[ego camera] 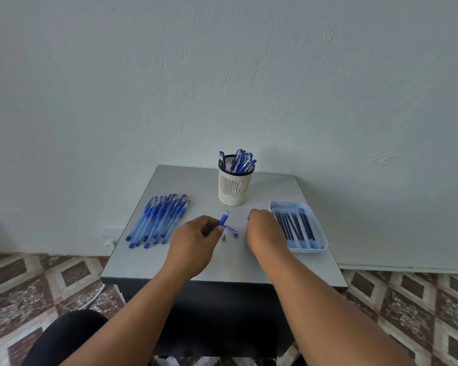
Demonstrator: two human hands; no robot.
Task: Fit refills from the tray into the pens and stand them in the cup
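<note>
Blue pen barrel [224, 217] sits pinched in the left hand [196, 240] over the middle of the grey table [222, 265], long axis running away from the person with its far end tilted toward the cup [234, 184]. One cap [230, 230] and one small tip piece [224, 237] lie just beside that hand; roughly a dozen pens lie in the pile [158, 221] on the left, seven or so stand in the cup, and about seven dark refills [294, 225] sit in the tray [320, 233]. Right hand [263, 229] is knuckles-up with fingers curled under at the tray's near edge, can't tell if it's got anything.
</note>
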